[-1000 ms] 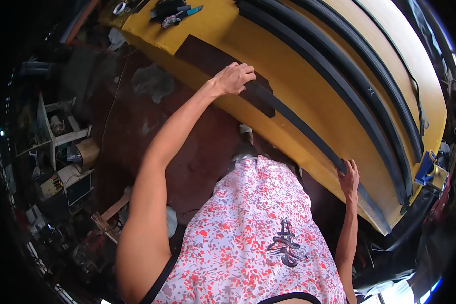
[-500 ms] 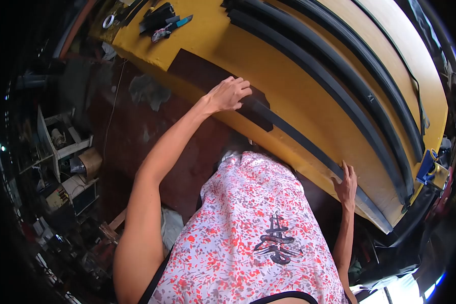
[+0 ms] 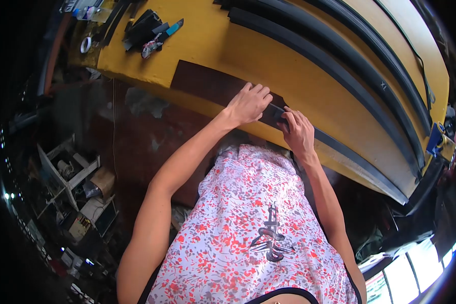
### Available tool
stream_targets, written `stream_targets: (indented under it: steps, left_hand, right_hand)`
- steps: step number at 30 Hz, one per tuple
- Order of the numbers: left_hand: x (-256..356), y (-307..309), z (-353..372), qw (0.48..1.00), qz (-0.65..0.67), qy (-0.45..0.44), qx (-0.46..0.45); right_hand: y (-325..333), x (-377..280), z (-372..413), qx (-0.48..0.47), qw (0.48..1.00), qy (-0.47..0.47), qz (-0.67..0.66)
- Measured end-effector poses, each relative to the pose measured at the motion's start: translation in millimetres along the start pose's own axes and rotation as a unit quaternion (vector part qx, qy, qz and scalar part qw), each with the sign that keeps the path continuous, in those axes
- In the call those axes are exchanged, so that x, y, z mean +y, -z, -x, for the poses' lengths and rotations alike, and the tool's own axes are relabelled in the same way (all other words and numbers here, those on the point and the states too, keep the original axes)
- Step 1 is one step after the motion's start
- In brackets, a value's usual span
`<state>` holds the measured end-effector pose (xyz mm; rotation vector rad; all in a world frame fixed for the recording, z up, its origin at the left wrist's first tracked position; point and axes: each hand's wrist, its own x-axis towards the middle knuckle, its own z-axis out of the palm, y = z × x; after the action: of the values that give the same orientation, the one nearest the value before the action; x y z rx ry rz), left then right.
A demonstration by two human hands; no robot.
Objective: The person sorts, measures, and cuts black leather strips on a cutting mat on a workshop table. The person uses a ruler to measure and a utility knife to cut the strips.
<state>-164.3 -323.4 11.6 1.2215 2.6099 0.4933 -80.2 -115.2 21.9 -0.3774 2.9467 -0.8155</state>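
A long black strip point(image 3: 344, 151) lies along the front edge of the yellow table, its far end grey at the table's right corner. Beneath its left end is a dark brown flat sheet point(image 3: 202, 81). My left hand point(image 3: 249, 105) rests over the sheet, fingers curled down on the strip's left end. Just to its right, my right hand point(image 3: 299, 133) has bent fingers and thumb on the same strip. The fingertips of my left hand are partly hidden, as is the strip under them.
Several long black strips point(image 3: 329, 68) curve across the yellow table point(image 3: 197, 35). A teal-handled cutter point(image 3: 175, 27) lies by dark bundled pieces point(image 3: 143, 29) at the upper left, near a roll of tape point(image 3: 86, 45). A blue tape dispenser point(image 3: 434, 138) sits at the right edge.
My right hand has slid left along the strip, from near its right part to beside my left hand. My left hand sits slightly farther right, and the view has shifted a little.
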Motion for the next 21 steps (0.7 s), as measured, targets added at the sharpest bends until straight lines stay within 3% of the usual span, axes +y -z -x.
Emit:
stream_targets:
  steps: [12,16,19,20,21]
  left_hand:
    - [-4,-6,2,0.999,0.002,-0.032,0.028]
    - [-32,35,21,0.993,0.097,-0.032,0.058]
    - [-109,66,44,0.965,0.091,0.116,0.216]
    - [-137,71,55,0.946,0.038,0.199,0.253]
    - [-174,77,69,0.936,-0.061,0.216,0.270]
  right_hand:
    - [0,-3,0,0.028,0.999,0.015,0.024]
    - [-4,1,0,0.025,1.000,0.004,0.018]
    - [-7,3,2,0.028,0.999,0.009,0.019]
    - [-7,3,2,0.029,0.999,0.004,0.023]
    - [-7,3,2,0.032,0.999,0.012,0.020]
